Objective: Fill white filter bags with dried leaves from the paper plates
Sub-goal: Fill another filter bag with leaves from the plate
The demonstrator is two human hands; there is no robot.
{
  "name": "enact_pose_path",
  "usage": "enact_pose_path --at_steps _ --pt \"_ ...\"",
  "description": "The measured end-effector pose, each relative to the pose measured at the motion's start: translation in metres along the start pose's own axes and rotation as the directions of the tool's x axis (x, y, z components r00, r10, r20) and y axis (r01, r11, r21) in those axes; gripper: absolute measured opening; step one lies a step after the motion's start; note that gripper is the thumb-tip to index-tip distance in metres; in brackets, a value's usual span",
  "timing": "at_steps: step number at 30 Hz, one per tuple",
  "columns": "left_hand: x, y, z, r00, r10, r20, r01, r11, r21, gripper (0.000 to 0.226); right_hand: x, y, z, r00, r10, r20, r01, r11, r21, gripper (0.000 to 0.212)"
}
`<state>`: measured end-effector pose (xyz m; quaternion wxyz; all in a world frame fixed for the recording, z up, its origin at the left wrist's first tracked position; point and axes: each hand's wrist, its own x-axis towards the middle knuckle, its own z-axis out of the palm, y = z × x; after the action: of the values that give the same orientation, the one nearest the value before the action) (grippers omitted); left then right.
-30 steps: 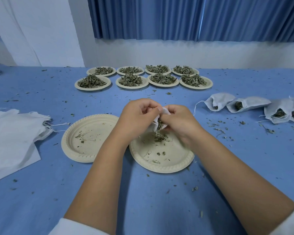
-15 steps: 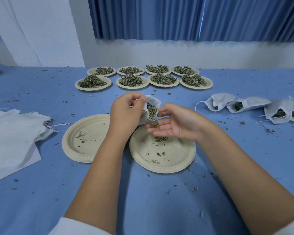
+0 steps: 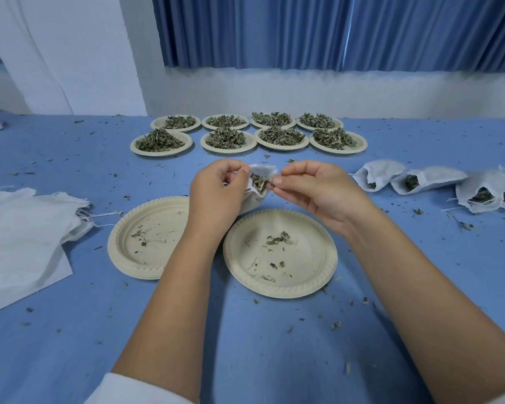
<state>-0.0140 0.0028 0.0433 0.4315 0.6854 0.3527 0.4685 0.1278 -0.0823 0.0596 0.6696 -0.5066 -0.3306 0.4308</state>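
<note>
My left hand grips a small white filter bag held above the table, its mouth open and dried leaves showing inside. My right hand pinches the bag's right rim with curled fingertips. Below the hands lies a paper plate with only a few leaf crumbs, and a second nearly bare plate lies to its left. Several plates heaped with dried leaves stand in two rows at the back.
A stack of flat white bags lies at the left. Several filled bags lie on their sides at the right. Leaf bits are scattered over the blue tablecloth. A wall and blue curtain stand behind.
The bag has been lifted off the near plate and held higher. My right hand, open with its palm up half a second ago, now pinches the bag's rim.
</note>
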Motion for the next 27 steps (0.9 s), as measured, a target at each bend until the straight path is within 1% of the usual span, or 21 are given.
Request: enact_pose_path --at_steps 1,3,4,6,9,11,13,15,16,17,18,19,21,23,24,25,27 --pt "0.000 0.000 0.000 1.000 0.006 0.004 -0.006 1.000 0.007 0.016 0.000 0.001 0.002 0.998 -0.054 -0.028 0.053 0.998 -0.030 0.018" --pt "-0.001 0.000 0.002 1.000 0.016 0.018 -0.016 1.000 0.011 0.016 -0.001 0.003 0.004 0.985 -0.166 -0.050 0.156 0.975 -0.159 0.019" --pt "-0.002 0.000 0.003 0.999 0.018 0.030 -0.019 1.000 0.010 0.016 -0.002 0.004 0.006 0.975 -0.217 -0.043 0.200 0.949 -0.244 0.019" --pt "-0.003 0.002 0.004 0.998 0.019 0.066 -0.020 1.000 0.015 0.015 -0.003 0.009 0.010 0.951 -0.309 -0.017 0.274 0.865 -0.420 0.020" --pt "-0.004 0.003 0.005 0.995 0.006 0.104 -0.009 1.000 0.023 0.014 -0.002 0.021 0.015 0.915 -0.404 -0.006 0.315 0.723 -0.614 0.024" --pt "-0.004 0.004 0.004 0.993 0.008 0.122 -0.012 0.999 0.036 0.012 0.002 0.027 0.016 0.903 -0.426 -0.051 0.277 0.669 -0.689 0.027" --pt "-0.006 0.007 0.004 0.988 0.013 0.153 -0.020 0.999 0.045 0.012 0.006 0.030 0.013 0.924 -0.367 -0.103 0.200 0.696 -0.690 0.030" --pt "-0.008 0.009 0.004 0.980 0.019 0.197 -0.026 0.999 0.031 0.011 0.008 0.030 0.010 0.967 -0.230 -0.112 0.103 0.750 -0.654 0.043" --pt "-0.009 0.010 0.005 0.975 0.023 0.221 -0.030 0.999 0.027 0.011 0.008 0.030 0.007 0.984 -0.148 -0.094 0.061 0.789 -0.612 0.045" --pt "-0.010 0.011 0.005 0.970 0.028 0.241 -0.037 0.999 0.032 0.011 0.008 0.030 0.005 0.995 -0.084 -0.059 0.037 0.833 -0.553 0.040" --pt "-0.010 0.011 0.006 0.965 0.033 0.259 -0.045 0.998 0.040 0.012 0.007 0.032 0.004 0.999 -0.048 -0.025 0.029 0.869 -0.495 0.031" --pt "-0.011 0.011 0.006 0.962 0.035 0.271 -0.049 0.998 0.044 0.012 0.006 0.034 0.005 0.999 -0.042 -0.014 0.031 0.881 -0.472 0.026" --pt "-0.011 0.011 0.007 0.960 0.034 0.278 -0.048 0.998 0.046 0.013 0.007 0.037 0.006 0.996 -0.083 -0.040 0.050 0.854 -0.519 0.030" --pt "-0.011 0.010 0.006 0.968 0.027 0.250 -0.040 0.998 0.046 0.013 0.009 0.038 0.006 0.991 -0.127 -0.053 0.076 0.826 -0.559 0.022" --pt "-0.010 0.010 0.005 0.973 0.019 0.229 -0.030 0.999 0.042 0.013 0.010 0.037 0.005 0.994 -0.104 -0.044 0.065 0.850 -0.523 0.018" --pt "-0.009 0.009 0.005 0.978 0.009 0.208 -0.017 0.999 0.036 0.012 0.010 0.035 0.003 0.999 -0.048 -0.022 0.033 0.892 -0.451 0.015" --pt "-0.007 0.009 0.003 0.985 -0.009 0.174 0.005 1.000 0.022 0.012 0.010 0.030 -0.001 0.997 0.046 0.059 -0.023 0.940 -0.342 0.006"
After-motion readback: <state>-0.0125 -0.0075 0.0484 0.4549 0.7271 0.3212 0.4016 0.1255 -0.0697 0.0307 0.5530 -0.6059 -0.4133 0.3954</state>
